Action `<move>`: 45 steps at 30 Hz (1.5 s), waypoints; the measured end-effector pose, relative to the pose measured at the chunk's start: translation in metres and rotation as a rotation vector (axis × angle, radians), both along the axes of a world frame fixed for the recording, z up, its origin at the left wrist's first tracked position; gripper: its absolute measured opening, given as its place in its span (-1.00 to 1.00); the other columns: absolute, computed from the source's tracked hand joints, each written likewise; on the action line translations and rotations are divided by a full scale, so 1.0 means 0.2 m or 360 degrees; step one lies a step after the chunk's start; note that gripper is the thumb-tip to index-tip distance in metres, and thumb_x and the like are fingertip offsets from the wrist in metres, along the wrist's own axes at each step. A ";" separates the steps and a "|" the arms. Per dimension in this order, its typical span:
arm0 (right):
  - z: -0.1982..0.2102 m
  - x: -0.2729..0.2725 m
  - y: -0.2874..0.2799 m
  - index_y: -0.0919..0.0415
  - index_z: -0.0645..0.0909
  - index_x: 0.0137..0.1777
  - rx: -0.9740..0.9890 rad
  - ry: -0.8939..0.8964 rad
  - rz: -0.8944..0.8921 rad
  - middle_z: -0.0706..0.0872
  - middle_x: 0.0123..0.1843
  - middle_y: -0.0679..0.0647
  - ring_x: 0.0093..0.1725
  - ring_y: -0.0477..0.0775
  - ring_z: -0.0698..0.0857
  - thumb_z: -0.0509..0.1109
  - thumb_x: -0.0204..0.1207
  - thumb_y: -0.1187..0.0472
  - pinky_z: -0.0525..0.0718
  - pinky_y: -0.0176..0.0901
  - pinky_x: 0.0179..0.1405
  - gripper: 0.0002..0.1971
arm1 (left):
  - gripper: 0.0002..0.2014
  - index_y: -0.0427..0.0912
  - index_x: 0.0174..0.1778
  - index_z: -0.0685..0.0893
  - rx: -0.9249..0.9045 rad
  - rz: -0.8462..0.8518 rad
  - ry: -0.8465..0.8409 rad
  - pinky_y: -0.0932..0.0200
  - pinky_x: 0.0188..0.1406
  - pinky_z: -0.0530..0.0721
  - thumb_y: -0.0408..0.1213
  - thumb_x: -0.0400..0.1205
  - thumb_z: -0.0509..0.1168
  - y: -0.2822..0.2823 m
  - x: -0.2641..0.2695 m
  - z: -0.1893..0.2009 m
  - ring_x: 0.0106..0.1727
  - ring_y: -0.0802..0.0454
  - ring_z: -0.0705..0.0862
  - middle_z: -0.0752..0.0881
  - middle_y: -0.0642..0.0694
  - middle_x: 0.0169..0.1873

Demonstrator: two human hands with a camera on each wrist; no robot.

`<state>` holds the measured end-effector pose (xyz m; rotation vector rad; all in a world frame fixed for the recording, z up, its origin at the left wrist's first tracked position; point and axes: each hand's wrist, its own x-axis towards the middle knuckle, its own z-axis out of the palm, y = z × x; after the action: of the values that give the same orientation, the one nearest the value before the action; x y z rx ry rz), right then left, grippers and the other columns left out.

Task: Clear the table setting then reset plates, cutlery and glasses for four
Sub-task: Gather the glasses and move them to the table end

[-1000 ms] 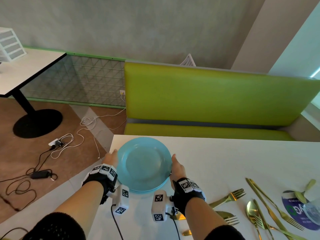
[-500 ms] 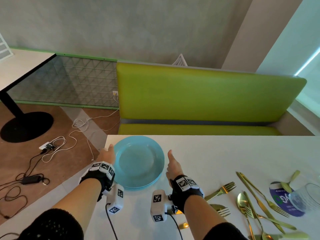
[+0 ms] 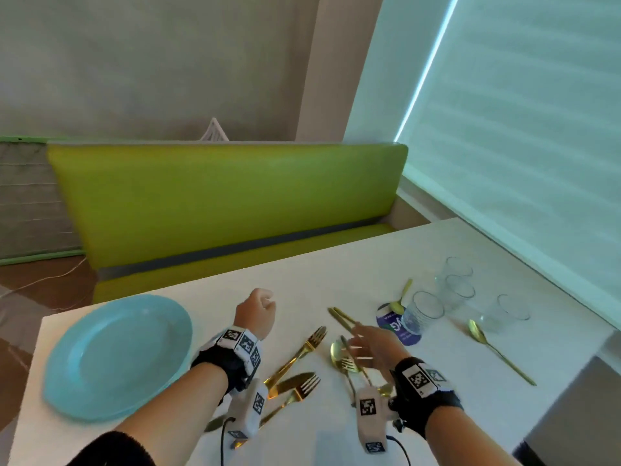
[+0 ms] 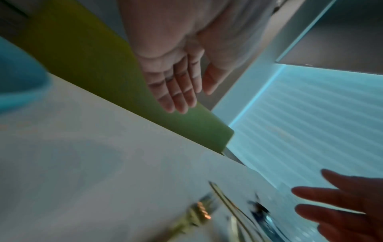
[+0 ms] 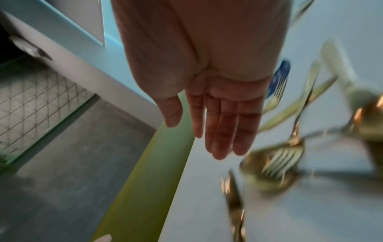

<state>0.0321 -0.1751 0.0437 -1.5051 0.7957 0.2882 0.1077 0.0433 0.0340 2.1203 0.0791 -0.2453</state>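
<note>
In the head view, a white worktop [image 3: 218, 297] is seen in front of a green bench seat [image 3: 228, 196]. A stack of blue plates [image 3: 117, 354] is set at the worktop's left end, apart from both hands. The left hand [image 3: 257, 312] is held above the bare worktop just right of the plates; nothing is grasped by it, though its fingers are hidden from this angle. The right hand [image 3: 373, 348] is blurred by motion and is spread over a scatter of gold cutlery [image 3: 302, 364], with its fingers extended and nothing gripped. Forks, a knife and spoons are laid loosely between the two wrists. Four clear glasses [image 3: 457, 294] are grouped near the right edge, one of them standing on a purple coaster [image 3: 391, 326]. A single gold spoon [image 3: 497, 351] is laid apart, to the right of the glasses.

In the left wrist view, the left hand [image 4: 176, 78] is shown with straight fingers and an empty palm, so its grip is released. A blue plate rim [image 4: 18, 78] is visible at the left edge, and the right hand's fingers [image 4: 335, 196] enter at lower right.

In the right wrist view, the right hand [image 5: 217, 114] is shown flat and empty, its grip released, above blurred forks and a spoon [image 5: 275, 160].
</note>
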 end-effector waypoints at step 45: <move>-0.48 0.42 -1.63 0.10 0.22 0.55 -0.1187 0.0129 -0.0261 0.44 0.45 0.25 0.48 0.27 0.40 0.65 0.07 -0.18 0.39 0.16 0.49 0.07 | -0.12 -0.01 0.30 0.51 0.0032 -0.0257 0.0079 -0.03 0.24 0.66 0.15 0.03 0.54 -1.64 0.15 -0.27 0.28 -0.04 0.54 0.60 -0.01 0.13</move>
<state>0.1169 -0.5007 -0.0514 -2.1098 1.1602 -0.0917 0.1368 -0.2837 -0.0202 2.1431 -0.0611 -0.3946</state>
